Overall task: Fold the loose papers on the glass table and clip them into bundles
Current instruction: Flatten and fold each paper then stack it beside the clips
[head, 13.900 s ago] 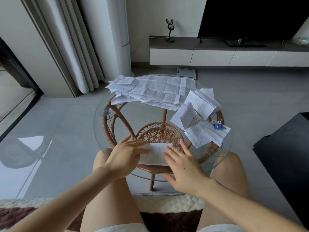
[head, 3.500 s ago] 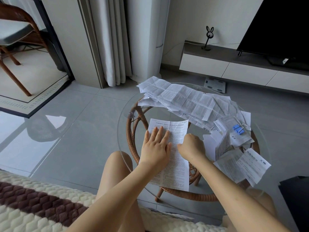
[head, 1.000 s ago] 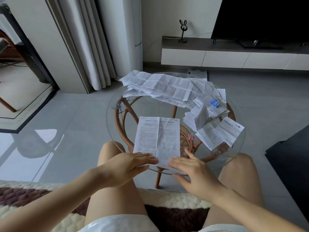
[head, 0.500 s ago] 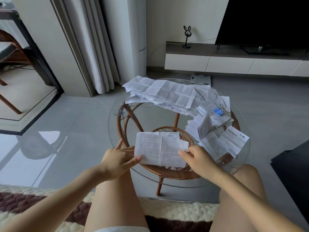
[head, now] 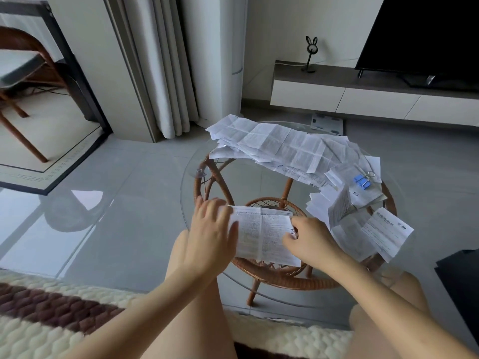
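While left hand presses folded paper, fingers straight, right hand seemingly pinches it

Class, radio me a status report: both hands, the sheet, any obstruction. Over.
Left hand flat on left edge of folded sheet. Right hand pinching its right edge. Blue clip far right, untouched. Nothing blocking.

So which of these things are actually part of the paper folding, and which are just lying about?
In the job: printed sheet between the left hand and right hand; heap of unfolded papers; folded papers; blue binder clip; glass table.
Lying about: television; rabbit-eared ornament; bathroom scale; curtain; wooden chair.
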### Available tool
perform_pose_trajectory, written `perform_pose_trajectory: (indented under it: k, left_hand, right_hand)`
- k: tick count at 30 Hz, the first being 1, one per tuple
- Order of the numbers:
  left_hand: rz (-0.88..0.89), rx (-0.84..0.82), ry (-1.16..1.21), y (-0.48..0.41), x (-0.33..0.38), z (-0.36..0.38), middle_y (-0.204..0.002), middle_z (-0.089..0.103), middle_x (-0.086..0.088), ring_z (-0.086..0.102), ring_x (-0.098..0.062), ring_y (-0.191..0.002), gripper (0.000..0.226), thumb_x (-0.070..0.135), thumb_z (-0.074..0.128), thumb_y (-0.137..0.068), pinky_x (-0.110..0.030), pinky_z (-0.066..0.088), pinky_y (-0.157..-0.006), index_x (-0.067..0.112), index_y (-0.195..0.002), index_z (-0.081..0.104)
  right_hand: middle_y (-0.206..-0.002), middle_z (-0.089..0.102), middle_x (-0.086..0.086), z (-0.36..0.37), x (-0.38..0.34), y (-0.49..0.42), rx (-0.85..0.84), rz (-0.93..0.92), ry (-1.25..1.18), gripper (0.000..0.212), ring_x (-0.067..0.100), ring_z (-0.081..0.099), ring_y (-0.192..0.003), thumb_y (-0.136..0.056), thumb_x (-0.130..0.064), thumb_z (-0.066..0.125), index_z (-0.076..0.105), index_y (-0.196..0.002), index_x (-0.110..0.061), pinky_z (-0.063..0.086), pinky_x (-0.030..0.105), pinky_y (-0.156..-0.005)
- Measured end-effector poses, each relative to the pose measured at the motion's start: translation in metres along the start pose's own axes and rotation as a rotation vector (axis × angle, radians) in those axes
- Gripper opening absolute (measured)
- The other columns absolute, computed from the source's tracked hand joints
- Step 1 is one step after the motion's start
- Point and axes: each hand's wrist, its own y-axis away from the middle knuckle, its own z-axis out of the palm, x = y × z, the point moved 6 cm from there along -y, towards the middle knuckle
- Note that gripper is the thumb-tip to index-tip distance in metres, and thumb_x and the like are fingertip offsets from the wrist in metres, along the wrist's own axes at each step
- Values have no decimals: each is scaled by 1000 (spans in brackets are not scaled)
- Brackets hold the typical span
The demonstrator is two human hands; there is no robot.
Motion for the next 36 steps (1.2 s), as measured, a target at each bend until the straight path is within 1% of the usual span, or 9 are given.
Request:
perform_pose_trajectory:
  k: [3, 6, 8, 11, 15, 18, 24, 33, 36]
  left_hand:
    - [242, -188, 35, 7, 25, 25, -132, 57, -14, 47, -32, -128, 40, 28, 36, -95, -48, 32, -111, 11, -118, 65]
    - [218, -318, 46, 13, 29, 45, -146, 43, -6, 30, -28, -140, 51, 36, 21, -100, -45, 23, -116, 16, -137, 51]
    - [170, -341, 18, 10, 25, 49, -151, 36, -4, 22, -26, -144, 59, 41, 10, -100, -38, 9, -118, 18, -143, 42]
    - [160, -369, -6, 7, 25, 51, -156, 24, -1, 9, -21, -146, 67, 47, -3, -96, -31, -5, -116, 21, -148, 31]
    - [158, -375, 23, 5, 25, 54, -157, 17, 2, -4, -15, -144, 64, 46, 0, -96, -28, -15, -113, 23, -150, 25]
    - [166, -384, 38, 4, 25, 56, -157, 14, 3, -5, -15, -144, 63, 46, -1, -96, -30, -17, -112, 24, -150, 24]
    - [180, -393, 17, 5, 22, 62, -156, 18, 1, 0, -19, -146, 65, 46, -3, -97, -38, -12, -115, 22, -150, 26]
    - [187, -424, -14, 7, 23, 67, -157, -1, 4, -16, -18, -144, 78, 53, -23, -87, -36, -17, -116, 25, -152, 10]
    - [183, -421, -2, 7, 23, 66, -157, 4, 3, -12, -20, -145, 76, 52, -21, -89, -38, -12, -117, 24, -151, 13]
  right_hand:
    - [-60, 34, -3, -3, -5, -6, -9, 5, 68, 26, 13, 34, -57, -87, -16, 47, 34, -65, -15, 25, 25, -49]
    - [-70, 46, -2, -1, -10, -12, -25, 9, 94, 9, 20, 47, -74, -89, -17, 42, 47, -83, -13, 39, 31, -62]
    - [-101, 58, 7, 3, -13, -16, -47, 4, 101, 24, 25, 53, -95, -92, -18, 39, 53, -110, -10, 46, 35, -81]
    - [-132, 44, 13, 9, -12, -19, -64, 20, 138, 37, 28, 49, -113, -96, -19, 36, 44, -130, -7, 43, 35, -91]
    - [-127, 45, 13, 10, -13, -20, -40, 12, 201, 28, 26, 52, -106, -96, -17, 35, 46, -120, -6, 41, 29, -83]
    - [-128, 45, 13, 11, -12, -20, -30, 9, 220, 31, 24, 52, -107, -96, -17, 38, 46, -124, -7, 42, 28, -86]
    - [-127, 45, 15, 10, -13, -23, -28, 21, 236, 28, 27, 53, -107, -95, -17, 38, 47, -119, -6, 42, 28, -84]
    - [-126, 45, 15, 12, -11, -24, -21, 48, 230, 27, 25, 55, -104, -95, -18, 41, 50, -116, -4, 40, 23, -78]
    - [-126, 46, 15, 12, -10, -25, -20, 55, 216, 27, 25, 55, -103, -95, -18, 42, 51, -116, -3, 36, 21, -74]
